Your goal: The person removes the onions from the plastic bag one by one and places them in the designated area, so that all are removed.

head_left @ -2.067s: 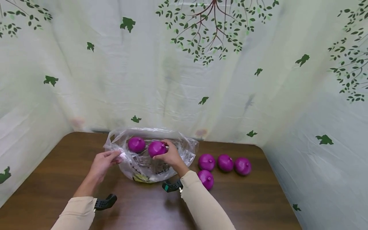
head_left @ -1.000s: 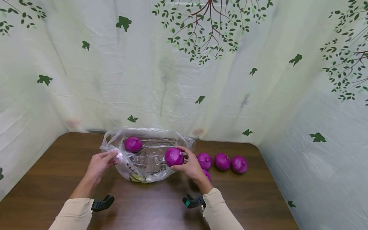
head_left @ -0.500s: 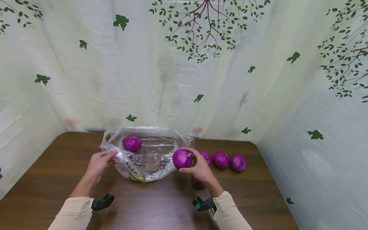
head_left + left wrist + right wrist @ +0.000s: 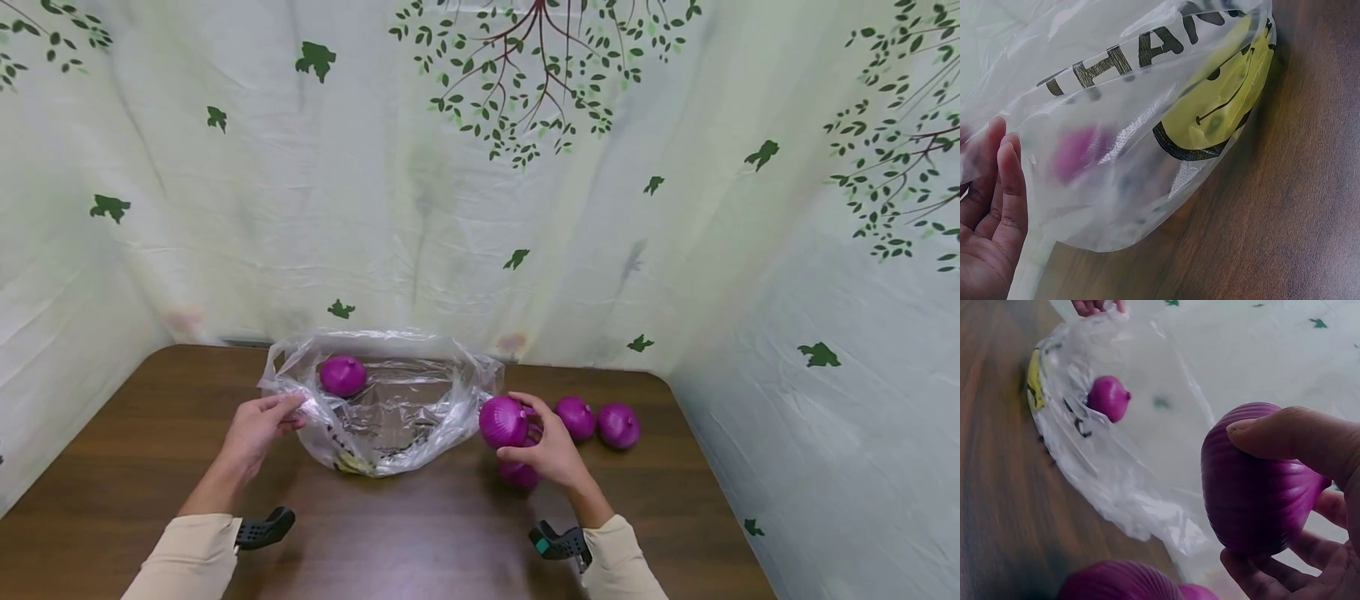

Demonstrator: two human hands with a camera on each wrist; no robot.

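My right hand point(image 4: 551, 446) grips a purple onion point(image 4: 503, 422), thumb on one side and fingers round the other, just right of the clear plastic bag point(image 4: 390, 454). My left hand point(image 4: 255, 429) pinches the bag's left edge and keeps its mouth spread. Inside the bag, toward the left, lies another purple onion point(image 4: 342, 377); through the film in the left wrist view it is a pink blur point(image 4: 1082, 153). That view also shows black lettering and a yellow smiley face point(image 4: 1213, 103) on the bag. Below the held onion sits one more onion point(image 4: 519, 475), partly covered.
Two onions, a nearer one point(image 4: 575, 418) and a farther one point(image 4: 618, 426), stand on the brown wooden table point(image 4: 405, 533) to the right. Part of another onion shows behind my right fingers. A pale curtain point(image 4: 450, 208) with leaf prints hangs round the back and sides.
My right hand has carried the onion from over the bag out to the right, beside the loose onions. The left hand has kept its hold on the bag's edge.
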